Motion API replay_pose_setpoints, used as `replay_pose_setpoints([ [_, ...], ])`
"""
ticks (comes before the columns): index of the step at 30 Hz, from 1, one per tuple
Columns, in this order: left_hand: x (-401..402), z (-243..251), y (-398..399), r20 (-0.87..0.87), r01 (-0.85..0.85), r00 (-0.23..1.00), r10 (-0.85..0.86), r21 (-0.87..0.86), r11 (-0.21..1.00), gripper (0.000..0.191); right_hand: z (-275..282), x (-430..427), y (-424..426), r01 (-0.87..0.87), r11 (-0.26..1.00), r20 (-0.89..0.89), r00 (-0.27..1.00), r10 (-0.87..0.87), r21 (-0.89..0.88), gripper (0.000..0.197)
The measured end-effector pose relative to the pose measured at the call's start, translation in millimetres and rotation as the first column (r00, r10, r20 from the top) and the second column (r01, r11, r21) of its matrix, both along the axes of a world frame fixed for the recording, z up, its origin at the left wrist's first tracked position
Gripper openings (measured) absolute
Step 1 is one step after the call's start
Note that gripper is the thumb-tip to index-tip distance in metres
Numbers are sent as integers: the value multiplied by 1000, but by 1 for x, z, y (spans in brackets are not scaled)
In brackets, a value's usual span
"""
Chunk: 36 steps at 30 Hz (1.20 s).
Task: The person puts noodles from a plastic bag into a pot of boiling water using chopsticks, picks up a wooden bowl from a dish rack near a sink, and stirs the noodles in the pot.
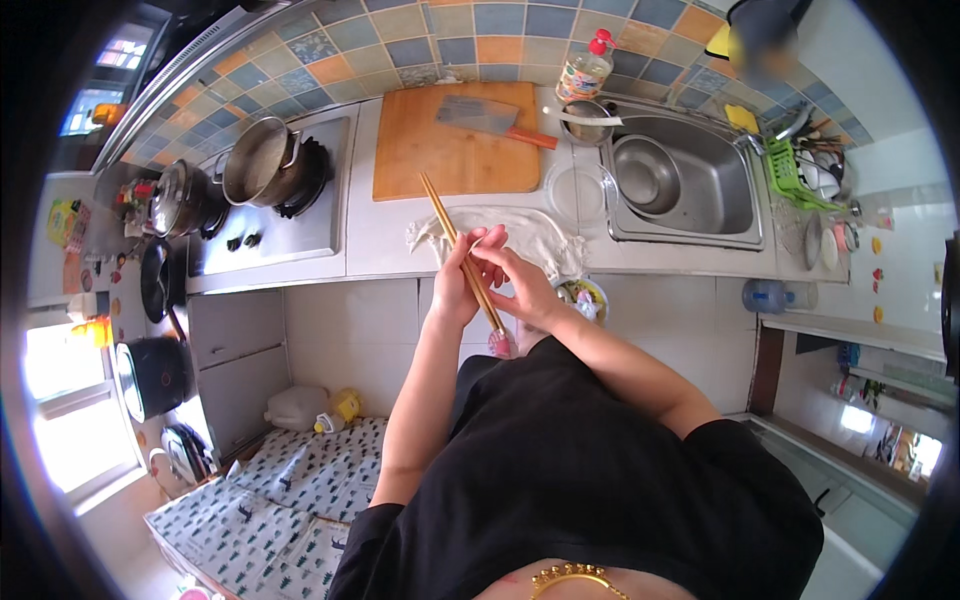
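A pair of wooden chopsticks [441,208] slants across my left hand [454,289], held near the thumb, with the tips pointing up and left over the counter. My right hand [531,291] meets it from the right, its bent fingers by my left fingertips and its thumb close to the sticks' lower part. Whether the right hand also grips them is hidden by the overlapping fingers. Beyond both hands a crumpled white cloth [536,232] lies along the counter edge. Farther back, a cleaver [480,114] with an orange-brown handle rests on a wooden cutting board [420,146].
Left, an uncovered steel pot [255,161] stands on the gas stove [292,236], near a lidded pot [178,199]. Right, a metal bowl [646,174] sits in the sink [720,172]. A clear glass lid or dish [576,193] and a pump bottle [583,75] stand between board and sink.
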<state>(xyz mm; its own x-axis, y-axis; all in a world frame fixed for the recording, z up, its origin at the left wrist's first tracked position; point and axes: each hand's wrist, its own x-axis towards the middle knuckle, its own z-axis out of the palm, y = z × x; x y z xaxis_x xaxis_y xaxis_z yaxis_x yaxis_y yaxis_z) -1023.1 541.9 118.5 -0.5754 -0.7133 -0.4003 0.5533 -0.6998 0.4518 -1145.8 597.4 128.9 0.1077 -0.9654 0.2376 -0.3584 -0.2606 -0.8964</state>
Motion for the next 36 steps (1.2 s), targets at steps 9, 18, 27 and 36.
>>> replay_pose_setpoints([
  [9, -27, 14, 40, -80, 135, 987, -139, -58, 989, 30, 4, -2, 50, 170, 961, -119, 973, -199, -220, 35],
  [18, -103, 38, 69, -37, 375, 923, -383, -130, 918, 31, 20, -56, 97, 427, 853, -169, 857, -487, -299, 23],
  [27, -244, 54, 154, -2, 608, 788, -615, -151, 780, 29, 20, -172, 196, 665, 686, -111, 690, -716, -294, 22],
  [36, -386, 41, 255, 42, 698, 708, -705, -190, 690, 32, 22, -303, 304, 753, 617, -110, 609, -785, -230, 23],
])
